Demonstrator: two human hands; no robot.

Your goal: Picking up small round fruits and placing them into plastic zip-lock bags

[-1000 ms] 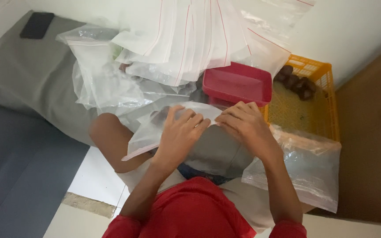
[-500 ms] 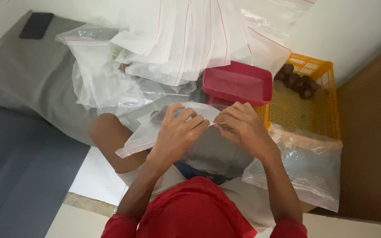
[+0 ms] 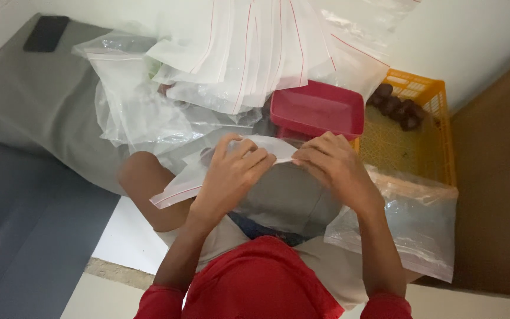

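A grey cloth (image 3: 42, 100) covers the surface at the left, with a loose heap of clear zip bags (image 3: 237, 53) lying across its far end, and a yellow plastic crate (image 3: 423, 136) holding dark round lumps (image 3: 394, 105) stands at the right beside a red tray (image 3: 317, 111). Over the person's lap, the left hand (image 3: 228, 174) and the right hand (image 3: 332, 165) both have their fingers pinched on the top edge of a clear zip bag (image 3: 193, 177), nearly touching each other in front of the tray.
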